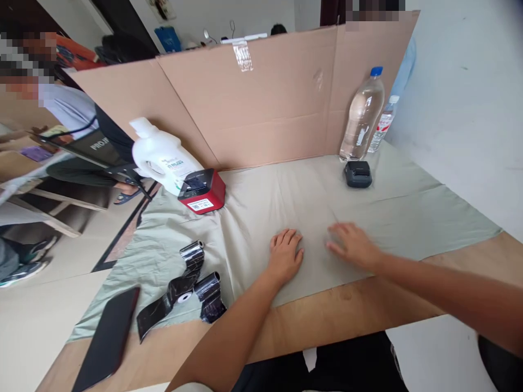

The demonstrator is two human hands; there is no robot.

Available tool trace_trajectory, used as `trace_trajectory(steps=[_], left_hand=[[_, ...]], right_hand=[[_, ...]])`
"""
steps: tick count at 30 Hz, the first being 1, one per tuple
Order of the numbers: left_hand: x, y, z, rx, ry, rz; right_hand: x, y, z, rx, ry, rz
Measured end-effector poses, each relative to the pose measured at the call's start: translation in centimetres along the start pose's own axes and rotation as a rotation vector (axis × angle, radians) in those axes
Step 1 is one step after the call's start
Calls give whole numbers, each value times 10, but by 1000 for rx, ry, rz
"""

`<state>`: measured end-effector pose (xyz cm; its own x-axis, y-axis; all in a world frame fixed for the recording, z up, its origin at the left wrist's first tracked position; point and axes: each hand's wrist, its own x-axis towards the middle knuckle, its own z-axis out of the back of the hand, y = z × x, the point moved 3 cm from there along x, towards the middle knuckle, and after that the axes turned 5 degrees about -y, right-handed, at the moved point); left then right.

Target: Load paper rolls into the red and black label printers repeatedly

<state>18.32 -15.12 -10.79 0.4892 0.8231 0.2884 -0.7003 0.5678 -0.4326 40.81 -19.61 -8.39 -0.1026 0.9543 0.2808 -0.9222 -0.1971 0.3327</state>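
Both hands lie flat and open on a pale green cloth [310, 207], and they hold nothing. The left hand [286, 255] has its fingers close together, palm down on the cloth, near the front edge of the table [359, 305]. The right hand [354, 245] is just beside it, fingers spread a little and a bit blurry, also pressed on the cloth. The cloth covers most of the wooden table, and bare wood shows along the front edge.

Near the front left corner lie a dark phone [108, 337] and some shiny black ribbon rolls [186, 288]. Farther back on the left side sit a red and black box [202, 191] and a white jug [161, 155]. At the back right corner stands a clear water bottle [363, 115] with a blue cap, and a small black gadget [358, 174] lies just in front of it. A cardboard wall [261, 103] stands along the back edge
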Motion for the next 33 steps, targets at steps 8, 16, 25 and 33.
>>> trace_trajectory(steps=[8, 16, 25, 33], left_hand=[[-1, 5, 1, -50, 20, -4], [0, 2, 8, -122, 102, 82], [6, 14, 8, -1385, -142, 489], [2, 25, 20, -1491, -425, 668]], right_hand=[[171, -137, 28, -156, -266, -808], [164, -146, 16, -98, -270, -854], [88, 25, -15, 297, -272, -148], [26, 117, -42, 515, -92, -84]])
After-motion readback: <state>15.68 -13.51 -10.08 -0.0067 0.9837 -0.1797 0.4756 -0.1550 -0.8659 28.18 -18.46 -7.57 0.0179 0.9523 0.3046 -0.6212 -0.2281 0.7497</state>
